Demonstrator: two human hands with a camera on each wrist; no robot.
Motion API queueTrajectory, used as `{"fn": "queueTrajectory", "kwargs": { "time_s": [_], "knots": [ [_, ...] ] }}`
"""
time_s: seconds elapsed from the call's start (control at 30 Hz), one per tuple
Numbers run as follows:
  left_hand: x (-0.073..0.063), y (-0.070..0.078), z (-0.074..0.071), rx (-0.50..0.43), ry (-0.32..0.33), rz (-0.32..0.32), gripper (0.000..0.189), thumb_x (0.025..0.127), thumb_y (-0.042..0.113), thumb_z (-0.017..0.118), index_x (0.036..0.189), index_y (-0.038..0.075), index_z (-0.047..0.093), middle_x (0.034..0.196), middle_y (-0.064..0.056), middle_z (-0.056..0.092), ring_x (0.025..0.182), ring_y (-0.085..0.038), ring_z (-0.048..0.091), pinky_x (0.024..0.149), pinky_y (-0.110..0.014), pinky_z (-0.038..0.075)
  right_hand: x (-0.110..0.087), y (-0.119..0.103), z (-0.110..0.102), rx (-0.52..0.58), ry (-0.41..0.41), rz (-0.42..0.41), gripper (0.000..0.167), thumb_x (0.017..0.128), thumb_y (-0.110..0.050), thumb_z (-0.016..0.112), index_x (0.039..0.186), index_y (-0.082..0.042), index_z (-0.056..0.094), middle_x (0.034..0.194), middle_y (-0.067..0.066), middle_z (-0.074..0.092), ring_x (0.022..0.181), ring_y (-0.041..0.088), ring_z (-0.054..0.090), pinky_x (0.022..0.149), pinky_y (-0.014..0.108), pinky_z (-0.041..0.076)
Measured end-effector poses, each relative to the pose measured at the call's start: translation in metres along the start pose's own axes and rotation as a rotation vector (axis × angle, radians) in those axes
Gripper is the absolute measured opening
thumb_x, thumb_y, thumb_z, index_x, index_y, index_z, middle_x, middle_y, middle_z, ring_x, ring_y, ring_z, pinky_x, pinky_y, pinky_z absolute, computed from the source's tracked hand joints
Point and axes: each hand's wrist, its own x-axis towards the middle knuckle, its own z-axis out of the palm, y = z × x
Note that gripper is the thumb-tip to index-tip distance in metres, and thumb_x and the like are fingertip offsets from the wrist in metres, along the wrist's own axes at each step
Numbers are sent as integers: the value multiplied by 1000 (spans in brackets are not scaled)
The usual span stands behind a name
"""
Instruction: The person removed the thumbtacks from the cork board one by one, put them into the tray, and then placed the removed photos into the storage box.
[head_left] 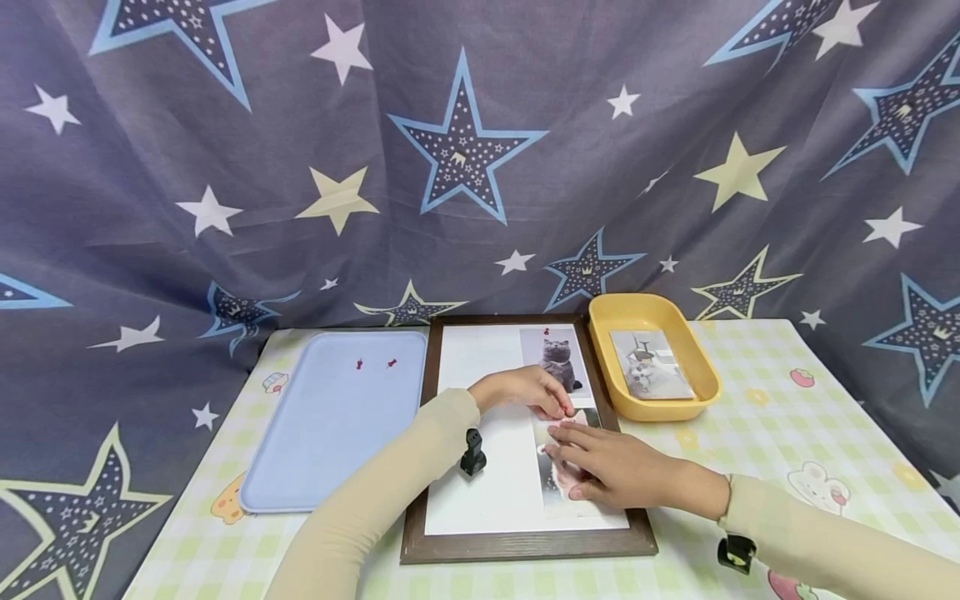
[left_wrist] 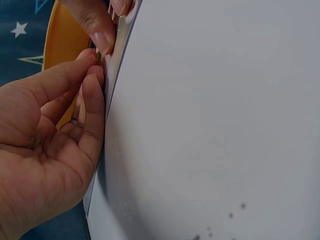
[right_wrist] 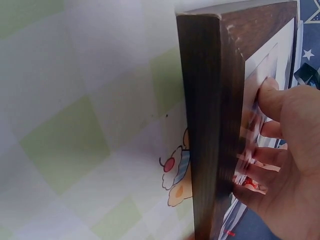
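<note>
A photo of a pinkish cat (head_left: 557, 500) lies on the white board (head_left: 480, 475) with a dark brown frame (head_left: 525, 547). My left hand (head_left: 528, 390) pinches a red push pin (head_left: 565, 408) at that photo's top edge; the fingertips cover most of the pin. My right hand (head_left: 626, 468) rests on the photo with its fingers spread, hiding much of the picture. In the right wrist view, the thumb and fingers of my right hand (right_wrist: 292, 145) touch the photo's surface. Above it, a grey cat photo (head_left: 557, 367) bears a red push pin (head_left: 546, 332) at its top.
Left of the board lies a pale blue tray (head_left: 330, 433) with two red push pins (head_left: 359, 364) on it. At the back right stands a yellow bin (head_left: 708, 392) holding another photo (head_left: 652, 367). A star-patterned curtain (head_left: 465, 250) hangs behind the checked tablecloth (head_left: 750, 442).
</note>
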Motion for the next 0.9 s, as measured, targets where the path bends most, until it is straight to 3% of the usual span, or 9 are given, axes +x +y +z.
{"fn": "queueTrajectory", "kwargs": {
  "time_s": [0.27,0.9],
  "knots": [
    [2,-1,1,8,6,4,24,92,-2,67,114,-5,72,91,2,73,73,-5,60,69,-15,53,0,0,0,7,-6,8,60,101,-45,59,149,-11,51,157,15,47,144,35,46,111,49,48],
    [1,0,2,-29,41,-14,19,88,-4,70,107,-6,70,80,3,70,71,-6,61,67,-16,54,0,0,2,2,-2,7,60,101,-46,58,149,-11,51,157,15,47,143,35,47,111,49,48]
  ]
}}
